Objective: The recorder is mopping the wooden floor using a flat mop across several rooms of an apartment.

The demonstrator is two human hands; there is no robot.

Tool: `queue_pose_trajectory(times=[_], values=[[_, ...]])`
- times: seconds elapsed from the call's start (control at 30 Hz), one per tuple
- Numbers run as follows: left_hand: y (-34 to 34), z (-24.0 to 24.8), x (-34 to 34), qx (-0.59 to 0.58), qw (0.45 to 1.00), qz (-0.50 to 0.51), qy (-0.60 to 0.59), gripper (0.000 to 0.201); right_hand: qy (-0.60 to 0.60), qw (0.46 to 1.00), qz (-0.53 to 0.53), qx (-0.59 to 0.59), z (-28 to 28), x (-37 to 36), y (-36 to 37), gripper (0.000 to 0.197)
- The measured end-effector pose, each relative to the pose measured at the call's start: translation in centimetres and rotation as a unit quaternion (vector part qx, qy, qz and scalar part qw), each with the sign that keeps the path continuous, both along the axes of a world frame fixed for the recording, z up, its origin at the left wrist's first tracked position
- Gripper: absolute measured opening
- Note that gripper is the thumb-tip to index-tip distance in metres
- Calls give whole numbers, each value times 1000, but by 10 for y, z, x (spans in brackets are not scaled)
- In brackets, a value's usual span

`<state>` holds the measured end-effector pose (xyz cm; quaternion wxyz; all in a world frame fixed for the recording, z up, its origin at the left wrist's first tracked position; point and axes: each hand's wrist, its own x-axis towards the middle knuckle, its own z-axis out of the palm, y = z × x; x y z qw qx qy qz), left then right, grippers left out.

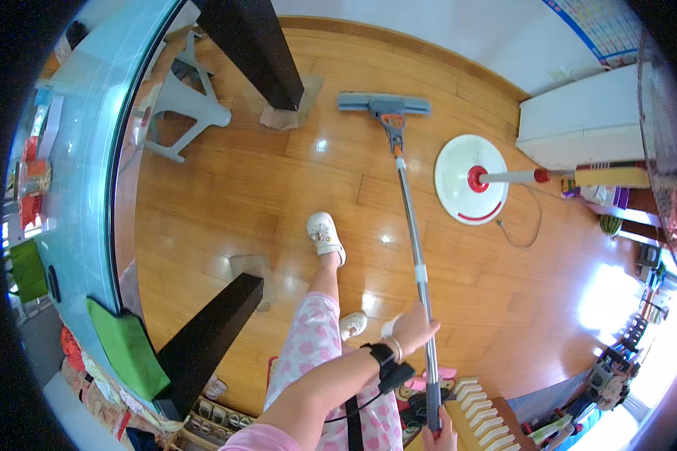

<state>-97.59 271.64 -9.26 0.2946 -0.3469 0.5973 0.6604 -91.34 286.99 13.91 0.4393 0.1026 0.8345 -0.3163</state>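
Note:
A mop with a metal pole (410, 207) and a wide grey head (384, 103) lies across the middle of the view. Its head rests on the wooden floor (256, 195) ahead, beneath an orange-and-grey joint. My left hand (414, 331), with a dark watch and a bracelet at the wrist, is closed round the pole partway along. Lower down, my right hand (441, 434) grips the pole's grey near end, and the picture's lower edge cuts it off. My feet, in white clogs (326, 234), stand left of the pole.
A standing fan's round white base (470, 180) and its cord lie right of the mop. At left are a glass-topped table (90, 173) with dark legs (214, 331) and a grey plastic stool (188, 105). A white cabinet (579, 113) stands far right; pink slippers (438, 377) lie near my right hand.

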Motion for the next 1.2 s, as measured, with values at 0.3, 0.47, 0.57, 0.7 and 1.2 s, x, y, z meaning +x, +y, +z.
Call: queue_pose_trajectory(times=[0.3,0.47,0.57,0.7,1.2], values=[[-186,-3,-135,40,982,173,67,30,-10,991,89,-104,-31,-152,-127,37],[-244,0,-155,-22,966,244,75,31,52,957,285,6,-9,-240,-194,42],[-273,-14,-188,17,949,307,71,31,-2,943,320,92,-18,-298,-218,48],[-277,-14,-235,-92,930,347,76,21,34,940,319,119,-16,-345,-231,50],[-264,39,-308,103,907,404,56,25,252,818,443,268,45,-407,-232,42]])
